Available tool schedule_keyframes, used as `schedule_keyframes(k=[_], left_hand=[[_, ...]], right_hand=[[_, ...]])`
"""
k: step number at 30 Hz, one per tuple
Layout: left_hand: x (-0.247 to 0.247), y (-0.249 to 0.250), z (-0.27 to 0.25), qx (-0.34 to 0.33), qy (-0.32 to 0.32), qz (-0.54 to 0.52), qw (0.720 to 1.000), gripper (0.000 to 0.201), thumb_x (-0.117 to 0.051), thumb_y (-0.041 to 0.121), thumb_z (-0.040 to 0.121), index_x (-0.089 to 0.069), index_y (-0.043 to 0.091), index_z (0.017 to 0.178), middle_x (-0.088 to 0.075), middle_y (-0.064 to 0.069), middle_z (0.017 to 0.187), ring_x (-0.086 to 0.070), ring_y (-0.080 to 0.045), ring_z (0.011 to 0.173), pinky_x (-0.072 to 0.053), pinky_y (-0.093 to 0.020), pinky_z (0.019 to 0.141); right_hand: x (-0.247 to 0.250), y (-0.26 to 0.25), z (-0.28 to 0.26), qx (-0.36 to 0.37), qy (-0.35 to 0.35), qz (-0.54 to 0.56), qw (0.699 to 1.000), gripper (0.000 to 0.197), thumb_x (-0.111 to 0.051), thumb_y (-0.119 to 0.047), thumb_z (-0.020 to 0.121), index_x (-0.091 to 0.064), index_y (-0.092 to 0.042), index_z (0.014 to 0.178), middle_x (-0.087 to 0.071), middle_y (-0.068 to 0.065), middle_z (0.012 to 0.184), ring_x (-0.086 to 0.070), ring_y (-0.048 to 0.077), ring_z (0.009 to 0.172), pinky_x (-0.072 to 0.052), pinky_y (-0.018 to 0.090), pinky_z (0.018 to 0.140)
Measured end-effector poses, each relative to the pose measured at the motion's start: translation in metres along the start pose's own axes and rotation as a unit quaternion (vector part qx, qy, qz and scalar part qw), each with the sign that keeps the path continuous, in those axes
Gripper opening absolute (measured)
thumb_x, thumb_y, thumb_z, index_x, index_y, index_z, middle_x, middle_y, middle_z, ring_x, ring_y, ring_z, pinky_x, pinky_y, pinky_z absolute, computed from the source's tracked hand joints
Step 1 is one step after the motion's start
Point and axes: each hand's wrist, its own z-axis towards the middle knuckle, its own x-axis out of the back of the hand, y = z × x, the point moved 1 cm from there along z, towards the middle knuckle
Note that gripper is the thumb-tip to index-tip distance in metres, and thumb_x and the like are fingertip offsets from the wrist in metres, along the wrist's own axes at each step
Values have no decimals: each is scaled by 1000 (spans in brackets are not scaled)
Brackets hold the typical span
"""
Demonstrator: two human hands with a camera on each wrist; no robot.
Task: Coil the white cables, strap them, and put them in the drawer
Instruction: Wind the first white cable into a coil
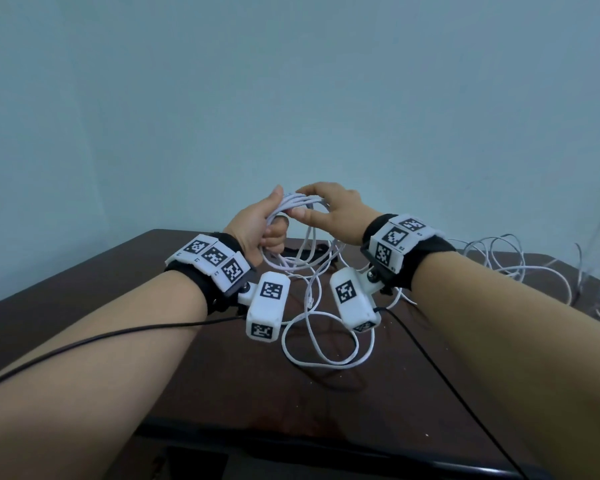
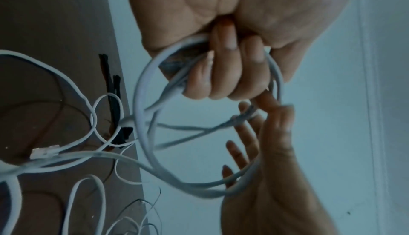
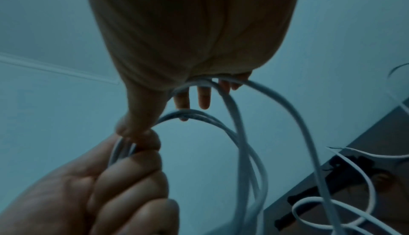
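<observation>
The left hand is closed in a fist around several loops of the white cable, fingers curled tight over the bundled strands. The right hand meets it at about 3 o'clock, pinching the top of the same coil between thumb and fingertips while its other fingers stay loosely extended. Both hands hold the coil raised above the desk. From the coil, slack cable hangs toward 6 o'clock and lies in open loops on the dark brown desk top. More white cables lie tangled at about 3 o'clock. Black straps rest on the desk beyond the hands. A plain pale blue wall stands behind.
</observation>
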Motion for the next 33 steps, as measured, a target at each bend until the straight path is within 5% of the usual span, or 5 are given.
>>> schedule_keyframes(k=[9, 17, 21, 29, 33], left_hand=[[0, -1, -2, 22, 6, -65, 998, 48, -40, 55, 93, -45, 16, 66, -26, 9, 34, -20, -2, 26, -15, -15, 32], [-1, -12, 2, 87, 55, -136, 985, 50, -51, 60, 86, -51, 16, 62, -57, 0, 58, -61, -17, 56, -53, -33, 64], [-9, -7, 1, 80, 22, -236, 968, 50, -42, 53, 94, -42, 15, 61, -34, 6, 40, -35, -7, 32, -46, -18, 47], [6, 8, 7, 30, 132, -274, 952, 49, -41, 47, 98, -34, 17, 59, -22, 6, 36, -19, -7, 27, -21, -13, 33], [16, 10, 7, -1, 179, -288, 941, 50, -40, 48, 98, -34, 17, 59, -22, 7, 36, -18, -8, 28, -24, -14, 33]], right_hand=[[-12, 12, -3, -102, -8, 377, 921, 40, -52, -42, 92, -50, -12, 67, -38, -4, 43, -40, 14, 41, -54, 42, 68], [-12, 13, 6, -137, 163, 281, 936, 43, -50, -46, 92, -45, -13, 65, -38, 2, 56, -37, 19, 42, -47, 34, 53], [-10, 13, 4, -120, 174, 261, 942, 43, -47, -45, 94, -45, -13, 65, -41, 2, 54, -41, 18, 41, -49, 34, 51], [-29, 26, -22, -178, -47, 222, 958, 68, -20, -64, 92, -45, -11, 126, -62, 11, 110, -64, 28, 97, -50, 47, 91], [-48, 29, -38, -194, -178, 133, 955, 72, -45, -59, 89, -35, -9, 140, -55, 13, 130, -67, 23, 94, -55, 41, 85]])
